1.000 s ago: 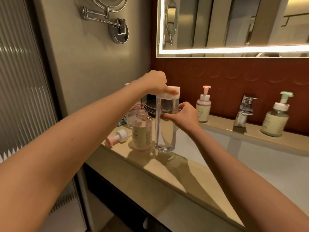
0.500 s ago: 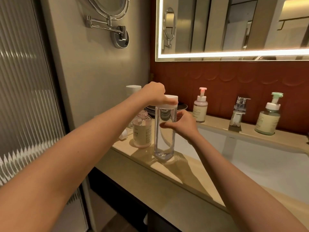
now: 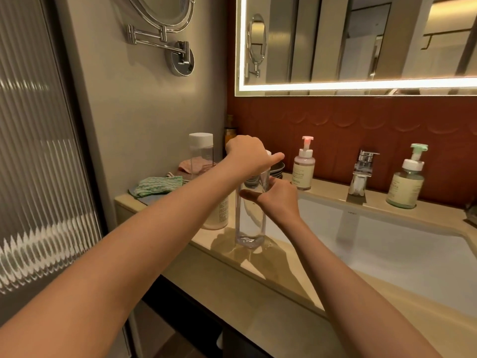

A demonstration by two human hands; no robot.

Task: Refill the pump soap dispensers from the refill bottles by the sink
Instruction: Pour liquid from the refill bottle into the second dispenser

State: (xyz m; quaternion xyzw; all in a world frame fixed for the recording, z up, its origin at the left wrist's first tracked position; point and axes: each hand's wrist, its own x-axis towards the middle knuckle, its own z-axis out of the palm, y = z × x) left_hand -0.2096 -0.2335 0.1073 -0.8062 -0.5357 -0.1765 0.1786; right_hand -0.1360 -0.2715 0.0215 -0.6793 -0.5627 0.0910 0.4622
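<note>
From the head camera, the step looks like work on the lid of a refill bottle. The tall clear bottle point(image 3: 249, 223) stands on the worktop point(image 3: 284, 293), near the front edge and just left of the sink point(image 3: 387, 244). The left hand point(image 3: 245, 156) sits on top of it. Its fingers curl down over the white cap point(image 3: 268, 152), and one finger sticks out straight. The right hand point(image 3: 280, 200) holds the bottle near the top, thumb on one side and fingers round the other, most likely to stop it from turning. So I think the cap is being twisted (on or off, I cannot tell which).

If the cap is coming off, the next move is to lift it away and tip the tall bottle slowly, keeping a firm hold so nothing spills.

The tall bottle is see-through, and I cannot tell if it is full of clear soap or empty. A small bottle point(image 3: 219, 215) stands just beside it with pale pinkish soap inside; the left arm hides its top. By the wall, the pink pump bottle point(image 3: 304, 169) holds pale soap and the green pump bottle point(image 3: 406, 182) holds greenish soap. A capped clear bottle point(image 3: 201, 153) at the back looks empty.
</note>
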